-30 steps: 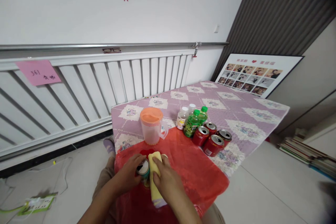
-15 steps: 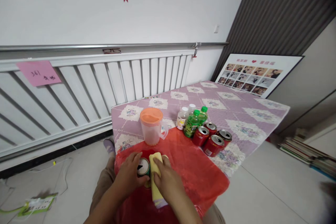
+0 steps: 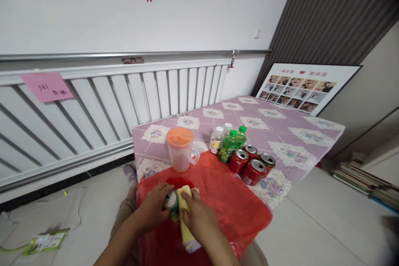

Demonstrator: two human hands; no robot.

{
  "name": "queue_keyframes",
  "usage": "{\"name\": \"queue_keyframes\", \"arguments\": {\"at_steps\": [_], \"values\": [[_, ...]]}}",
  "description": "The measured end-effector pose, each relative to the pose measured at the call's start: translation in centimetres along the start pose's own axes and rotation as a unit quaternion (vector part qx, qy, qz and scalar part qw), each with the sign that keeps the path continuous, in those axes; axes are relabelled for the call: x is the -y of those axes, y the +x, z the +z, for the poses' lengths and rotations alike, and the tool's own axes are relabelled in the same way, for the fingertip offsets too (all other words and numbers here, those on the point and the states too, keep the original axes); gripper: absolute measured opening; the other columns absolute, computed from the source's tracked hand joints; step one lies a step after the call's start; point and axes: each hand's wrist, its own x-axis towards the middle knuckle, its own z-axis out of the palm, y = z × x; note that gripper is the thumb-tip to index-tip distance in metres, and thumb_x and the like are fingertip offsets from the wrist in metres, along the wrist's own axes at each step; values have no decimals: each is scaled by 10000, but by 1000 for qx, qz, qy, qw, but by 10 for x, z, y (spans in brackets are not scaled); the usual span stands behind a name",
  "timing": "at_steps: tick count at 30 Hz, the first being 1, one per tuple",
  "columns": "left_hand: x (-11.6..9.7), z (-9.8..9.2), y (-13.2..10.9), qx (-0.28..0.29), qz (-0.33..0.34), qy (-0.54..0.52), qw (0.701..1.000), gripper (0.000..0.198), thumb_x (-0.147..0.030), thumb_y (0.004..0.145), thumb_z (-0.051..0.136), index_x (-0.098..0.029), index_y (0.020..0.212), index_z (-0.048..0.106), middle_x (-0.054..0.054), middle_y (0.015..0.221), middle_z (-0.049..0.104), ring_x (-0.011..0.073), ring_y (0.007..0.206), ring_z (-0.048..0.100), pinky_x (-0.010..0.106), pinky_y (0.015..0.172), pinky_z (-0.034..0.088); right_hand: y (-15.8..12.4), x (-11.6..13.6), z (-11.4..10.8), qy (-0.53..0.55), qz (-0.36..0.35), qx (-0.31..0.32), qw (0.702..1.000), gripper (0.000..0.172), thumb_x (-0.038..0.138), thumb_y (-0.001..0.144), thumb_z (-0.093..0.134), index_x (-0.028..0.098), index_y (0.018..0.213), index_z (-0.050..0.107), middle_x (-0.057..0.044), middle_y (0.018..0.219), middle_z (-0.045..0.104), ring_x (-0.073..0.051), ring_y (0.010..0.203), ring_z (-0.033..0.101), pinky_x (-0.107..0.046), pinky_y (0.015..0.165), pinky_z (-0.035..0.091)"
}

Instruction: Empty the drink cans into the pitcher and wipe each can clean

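My left hand (image 3: pixel 155 206) is wrapped round a green can (image 3: pixel 173 209) with a silver top, held upright low over the near part of a red plastic sheet or bag (image 3: pixel 230 203). In my right hand (image 3: pixel 199 216) is a folded yellow cloth (image 3: pixel 187 232), pressed close against the can's right side. Just beyond the hands stands a clear pitcher (image 3: pixel 180 158) with an orange lid. Red cans (image 3: pixel 254 173) stand to the right, beside green-capped bottles (image 3: pixel 227 148) and white-capped bottles (image 3: pixel 216 141).
A patterned purple cloth covers the table (image 3: pixel 271 124). Behind it are a white radiator (image 3: pixel 168 91) and a framed photo board (image 3: pixel 299 87). On the floor at the left lies a power strip (image 3: pixel 46 243); books (image 3: pixel 368 187) are stacked at the right.
Both hands, the can and the yellow cloth have shifted slightly lower and nearer. The can is still in my left hand and the cloth in my right.
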Motion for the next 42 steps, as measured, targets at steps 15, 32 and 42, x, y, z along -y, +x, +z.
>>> {"name": "queue_keyframes", "arguments": {"at_steps": [15,32,42], "values": [[10,0,-1,10,15,-58,998,822,-60,625,553,-237,1410,382,104,1473,436,271,1363,399,474,1128,330,1,-4,3,1,-1,0,1000,504,223,818,478,269,1318,530,-109,1317,538,-224,938,676,-300,749,483],[6,9,-3,-59,-6,-24,998,660,-133,667,581,-201,1311,450,125,1311,562,287,1230,528,451,1048,421,2,-7,-2,-19,-34,15,999,519,205,789,501,284,1301,539,-95,1289,565,-227,921,671,-280,701,454],[19,0,0,-2,30,-87,996,737,-79,655,549,-217,1364,403,105,1418,509,259,1318,474,462,1133,356,8,3,-15,-15,-37,2,999,516,224,814,475,284,1325,508,-103,1370,501,-220,958,665,-283,743,456]]}}
